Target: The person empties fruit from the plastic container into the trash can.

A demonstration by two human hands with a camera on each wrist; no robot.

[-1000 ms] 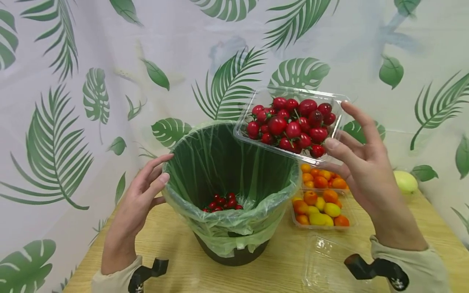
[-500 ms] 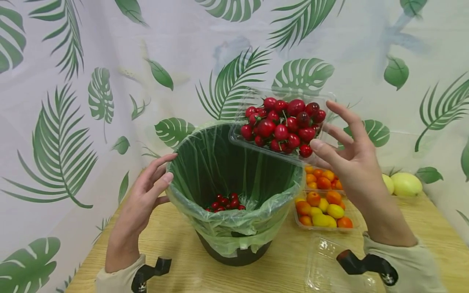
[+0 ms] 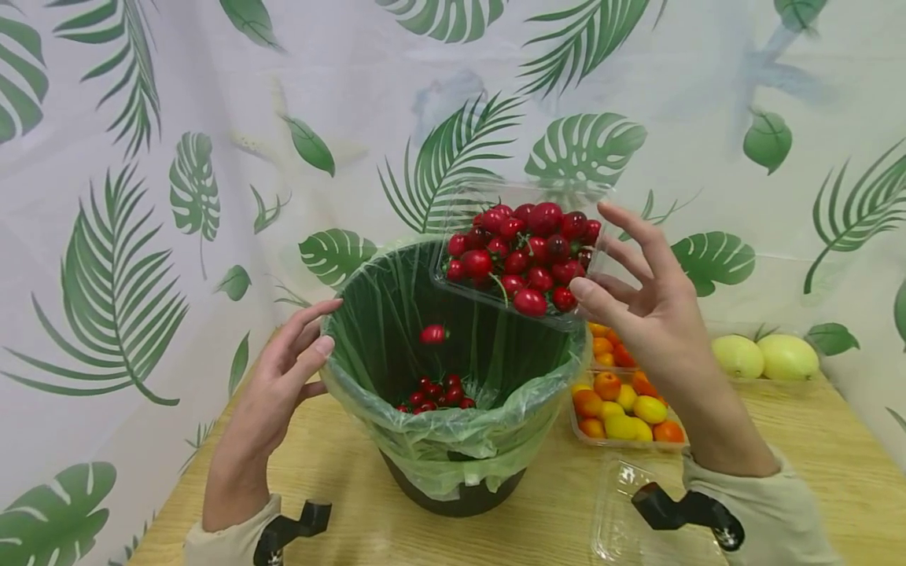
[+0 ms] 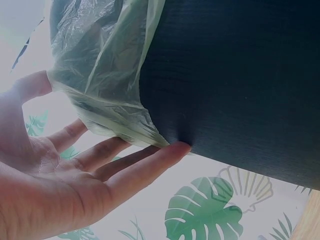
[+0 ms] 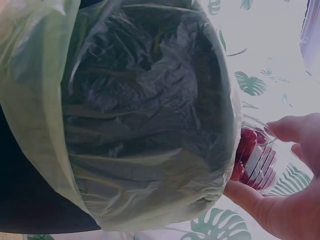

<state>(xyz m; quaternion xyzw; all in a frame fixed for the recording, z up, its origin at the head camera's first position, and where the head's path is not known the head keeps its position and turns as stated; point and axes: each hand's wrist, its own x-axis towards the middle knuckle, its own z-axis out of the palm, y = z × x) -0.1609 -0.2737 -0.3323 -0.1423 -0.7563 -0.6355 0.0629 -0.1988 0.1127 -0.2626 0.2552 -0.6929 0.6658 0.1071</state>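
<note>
My right hand [image 3: 654,314] grips the end of a clear plastic box [image 3: 499,301], thumb on the near side and fingers on the far side. Red cherry tomatoes [image 3: 545,251] fill the box, which tilts toward a dark bin [image 3: 460,497] lined with a pale green bag [image 3: 396,428]. One cherry tomato [image 3: 434,334] is in mid-air inside the bin, above a small heap of tomatoes [image 3: 435,393] at its bottom. My left hand [image 3: 265,401] touches the bin's left side with fairly straight fingers, and in the left wrist view a fingertip [image 4: 182,148] rests on the dark wall.
Right of the bin, a clear box of orange and yellow small fruits [image 3: 623,409] stands in front of another box of orange fruits [image 3: 602,346]. Two pale yellow-green melons [image 3: 787,358] sit at the far right. A clear lid [image 3: 623,511] lies on the wooden table [image 3: 340,487] in front.
My right hand has carried the box left and tipped it further over the bin. The tomatoes have shifted toward the near edge, and one has dropped out. My left hand stays at the bin.
</note>
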